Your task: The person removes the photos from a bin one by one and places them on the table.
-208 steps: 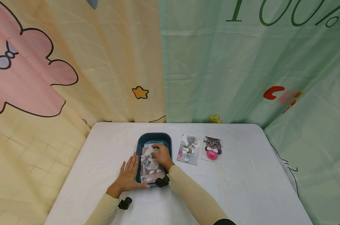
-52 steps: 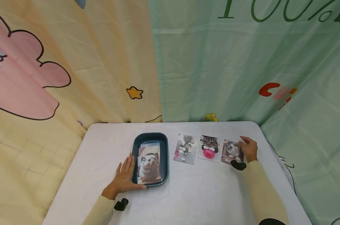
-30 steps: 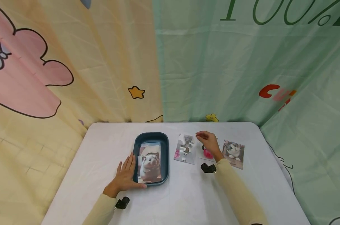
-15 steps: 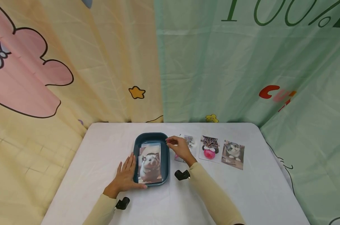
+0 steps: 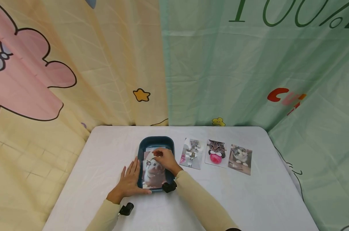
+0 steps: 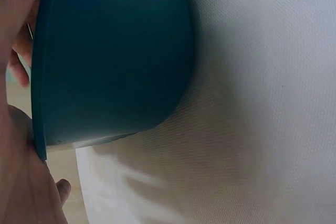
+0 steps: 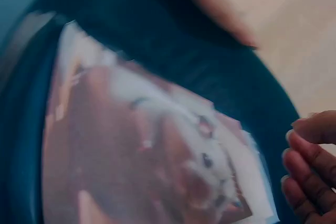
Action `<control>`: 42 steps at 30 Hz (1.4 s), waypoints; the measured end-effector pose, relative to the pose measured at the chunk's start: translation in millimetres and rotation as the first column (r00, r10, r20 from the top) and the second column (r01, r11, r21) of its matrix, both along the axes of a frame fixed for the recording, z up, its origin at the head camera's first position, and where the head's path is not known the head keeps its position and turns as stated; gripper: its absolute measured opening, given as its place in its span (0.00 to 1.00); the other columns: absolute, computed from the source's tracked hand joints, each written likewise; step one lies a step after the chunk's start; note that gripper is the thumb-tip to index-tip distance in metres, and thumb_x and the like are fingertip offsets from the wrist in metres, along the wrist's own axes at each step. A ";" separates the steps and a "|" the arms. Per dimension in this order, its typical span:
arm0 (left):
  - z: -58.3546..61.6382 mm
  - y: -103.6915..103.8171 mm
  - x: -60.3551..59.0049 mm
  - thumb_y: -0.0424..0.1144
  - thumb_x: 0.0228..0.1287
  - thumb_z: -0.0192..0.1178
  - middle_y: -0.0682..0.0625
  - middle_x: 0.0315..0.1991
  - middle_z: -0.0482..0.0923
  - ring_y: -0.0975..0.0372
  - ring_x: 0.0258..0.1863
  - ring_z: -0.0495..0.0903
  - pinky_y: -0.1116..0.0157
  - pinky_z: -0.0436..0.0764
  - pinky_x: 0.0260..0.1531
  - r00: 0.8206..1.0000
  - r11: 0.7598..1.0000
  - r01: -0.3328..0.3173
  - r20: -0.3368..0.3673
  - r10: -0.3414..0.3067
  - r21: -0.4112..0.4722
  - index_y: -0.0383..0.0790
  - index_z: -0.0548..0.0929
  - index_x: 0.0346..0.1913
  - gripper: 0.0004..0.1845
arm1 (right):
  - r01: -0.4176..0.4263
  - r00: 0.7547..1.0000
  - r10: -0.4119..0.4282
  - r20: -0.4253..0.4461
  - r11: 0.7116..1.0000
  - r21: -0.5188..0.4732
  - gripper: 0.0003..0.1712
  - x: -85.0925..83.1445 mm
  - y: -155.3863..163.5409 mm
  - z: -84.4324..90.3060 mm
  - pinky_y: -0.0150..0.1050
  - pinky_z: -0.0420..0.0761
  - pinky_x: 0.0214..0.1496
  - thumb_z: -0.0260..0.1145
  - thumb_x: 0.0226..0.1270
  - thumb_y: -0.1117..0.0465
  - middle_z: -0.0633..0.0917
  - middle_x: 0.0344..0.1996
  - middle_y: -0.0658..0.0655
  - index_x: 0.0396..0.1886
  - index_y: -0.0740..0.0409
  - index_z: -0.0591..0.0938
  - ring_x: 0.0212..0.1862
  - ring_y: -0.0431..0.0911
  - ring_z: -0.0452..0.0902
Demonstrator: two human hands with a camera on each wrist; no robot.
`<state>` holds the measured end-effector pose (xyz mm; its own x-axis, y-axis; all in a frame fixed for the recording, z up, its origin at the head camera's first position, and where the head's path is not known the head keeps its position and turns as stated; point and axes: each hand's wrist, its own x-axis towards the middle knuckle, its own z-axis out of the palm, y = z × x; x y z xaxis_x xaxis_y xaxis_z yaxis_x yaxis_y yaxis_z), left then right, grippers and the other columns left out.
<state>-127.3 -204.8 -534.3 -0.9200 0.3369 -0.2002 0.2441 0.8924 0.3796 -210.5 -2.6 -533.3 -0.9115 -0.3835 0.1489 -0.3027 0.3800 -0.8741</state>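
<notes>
A dark blue tray (image 5: 155,139) sits on the white table with a hamster photo (image 5: 152,175) on top of a stack inside it. My left hand (image 5: 129,181) lies flat on the table, its fingers straight along the tray's left wall (image 6: 115,56). My right hand (image 5: 164,159) hovers over the tray with loosely bent fingers above the upper part of the photo. In the right wrist view the fingers (image 7: 310,166) are beside the hamster photo (image 7: 147,145), which lies flat, and nothing is between them. That view is blurred.
Three cat photos lie in a row right of the tray: a grey one (image 5: 192,153), one with a pink ball (image 5: 216,153), and one (image 5: 240,155) furthest right. Printed curtains hang close behind the table (image 5: 220,199) and along its sides.
My right hand has let go of a cat photo at the right end of the row and travelled left, back over the tray. The left hand has stayed by the tray.
</notes>
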 end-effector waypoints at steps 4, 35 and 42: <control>1.3 1.4 0.5 0.76 0.34 0.66 0.34 0.76 0.33 0.41 0.74 0.40 0.37 0.38 0.67 1.000 1.000 -0.001 -0.013 0.001 -0.006 0.25 0.42 0.74 0.76 | 0.022 1.000 -0.022 -0.013 0.998 0.054 0.13 1.9 -10.3 -8.1 0.37 0.82 0.46 0.65 0.60 0.72 0.87 0.39 0.59 0.45 0.65 0.84 0.43 0.49 0.84; 3.9 1.9 1.5 0.76 0.35 0.65 0.33 0.76 0.35 0.41 0.74 0.43 0.36 0.42 0.66 0.999 1.000 0.012 -0.043 -0.012 -0.007 0.24 0.44 0.73 0.75 | 0.166 0.984 -0.172 0.055 0.982 0.095 0.03 5.5 -18.3 -16.7 0.37 0.81 0.42 0.72 0.57 0.64 0.88 0.32 0.52 0.31 0.58 0.89 0.40 0.46 0.83; 5.5 1.2 1.5 0.76 0.35 0.65 0.33 0.76 0.34 0.41 0.74 0.41 0.36 0.40 0.67 1.000 1.000 0.002 -0.020 -0.002 -0.002 0.24 0.42 0.73 0.76 | 0.094 0.995 -0.098 0.030 0.989 0.116 0.04 4.0 -17.0 -11.7 0.34 0.80 0.42 0.70 0.59 0.65 0.88 0.35 0.52 0.33 0.58 0.89 0.40 0.44 0.83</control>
